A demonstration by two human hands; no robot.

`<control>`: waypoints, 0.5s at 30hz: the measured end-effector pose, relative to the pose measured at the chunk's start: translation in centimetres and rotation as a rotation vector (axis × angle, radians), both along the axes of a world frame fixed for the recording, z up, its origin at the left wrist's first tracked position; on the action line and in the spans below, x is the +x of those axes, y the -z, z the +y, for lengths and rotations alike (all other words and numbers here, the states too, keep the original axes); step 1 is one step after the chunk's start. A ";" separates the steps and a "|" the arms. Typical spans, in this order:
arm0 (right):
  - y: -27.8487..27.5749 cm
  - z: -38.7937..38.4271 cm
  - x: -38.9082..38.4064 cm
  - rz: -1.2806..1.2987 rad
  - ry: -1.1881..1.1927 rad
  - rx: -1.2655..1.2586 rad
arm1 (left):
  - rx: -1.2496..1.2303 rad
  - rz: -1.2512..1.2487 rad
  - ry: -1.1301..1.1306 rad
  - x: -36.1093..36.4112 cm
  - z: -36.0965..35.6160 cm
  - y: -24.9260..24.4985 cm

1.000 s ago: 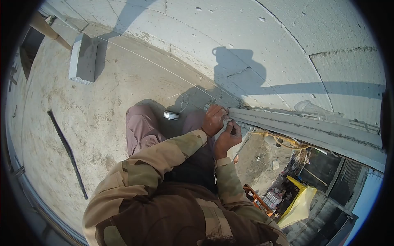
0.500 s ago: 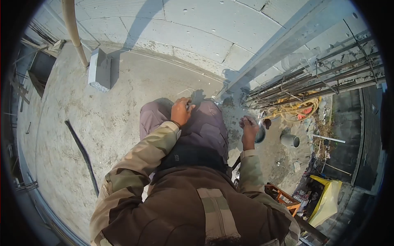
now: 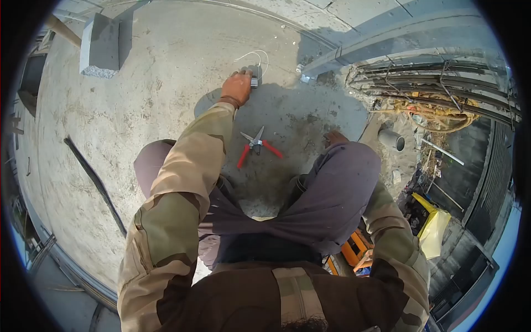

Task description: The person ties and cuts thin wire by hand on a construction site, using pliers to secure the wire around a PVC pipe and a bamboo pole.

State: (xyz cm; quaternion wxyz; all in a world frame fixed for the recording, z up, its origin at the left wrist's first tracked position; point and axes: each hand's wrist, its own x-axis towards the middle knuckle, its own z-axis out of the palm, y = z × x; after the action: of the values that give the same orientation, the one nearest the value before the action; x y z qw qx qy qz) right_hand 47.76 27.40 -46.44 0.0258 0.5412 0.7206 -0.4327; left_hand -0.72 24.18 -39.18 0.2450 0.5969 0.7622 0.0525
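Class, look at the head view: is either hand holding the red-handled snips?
No, the red-handled snips lie on the concrete floor, apart from both the left hand and the right hand.

- The left hand (image 3: 236, 88) was placed against a small pale spool (image 3: 254, 82), beside which white string (image 3: 267, 62) was looped over the floor (image 3: 166, 99).
- Shears (image 3: 256, 143) with red handles were splayed open between the knees (image 3: 351, 166).
- The right hand (image 3: 334, 137) was partly hidden by the right knee.
- A pale block (image 3: 99, 47) and a dark rod (image 3: 99, 185) were seen to the left.
- Yellow rope (image 3: 459, 119) was partly covered by metal bars (image 3: 437, 79) to the right.
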 end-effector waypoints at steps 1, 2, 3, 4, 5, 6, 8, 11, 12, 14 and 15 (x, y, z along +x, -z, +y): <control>1.5 -1.4 -1.5 -0.011 -0.062 -0.038 | 0.044 -0.072 -0.175 0.7 0.2 -1.4; 2.9 -2.9 -3.4 -0.011 -0.129 -0.071 | 0.036 -0.058 -0.176 0.9 0.2 -2.1; 4.2 -4.3 -5.4 -0.007 -0.195 -0.097 | 0.147 -0.106 -0.260 0.9 0.2 -3.0; 5.1 -5.7 -7.3 0.001 -0.254 -0.119 | 0.264 -0.151 -0.340 0.7 0.2 -4.6; 5.7 -6.5 -8.9 -0.005 -0.294 -0.125 | 0.280 -0.125 -0.335 -0.1 0.2 -7.3; 6.0 -7.1 -9.9 -0.007 -0.329 -0.132 | 0.276 -0.173 -0.370 -1.2 0.0 -11.0; 5.6 -6.7 -10.4 -0.030 -0.347 -0.139 | 0.351 -0.231 -0.392 -3.4 -1.7 -17.3; 5.0 -5.5 -11.3 -0.034 -0.384 -0.142 | 0.499 -0.533 -0.504 -5.9 -6.3 -26.2; 4.8 -5.1 -11.8 -0.029 -0.396 -0.139 | 0.538 -0.662 -0.601 -6.4 -7.9 -27.1; 4.7 -4.4 -13.8 0.010 -0.436 -0.135 | 0.649 -0.892 -0.808 -7.6 -11.1 -26.7; 4.2 -3.8 -14.4 0.037 -0.459 -0.132 | 0.627 -1.064 -0.979 -8.1 -11.9 -25.9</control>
State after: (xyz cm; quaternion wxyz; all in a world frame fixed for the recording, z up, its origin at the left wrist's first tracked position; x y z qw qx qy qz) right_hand 33.38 23.61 -50.62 0.1453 0.3524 0.7953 -0.4714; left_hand -8.80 12.24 -13.29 0.3461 0.1294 0.6685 0.6455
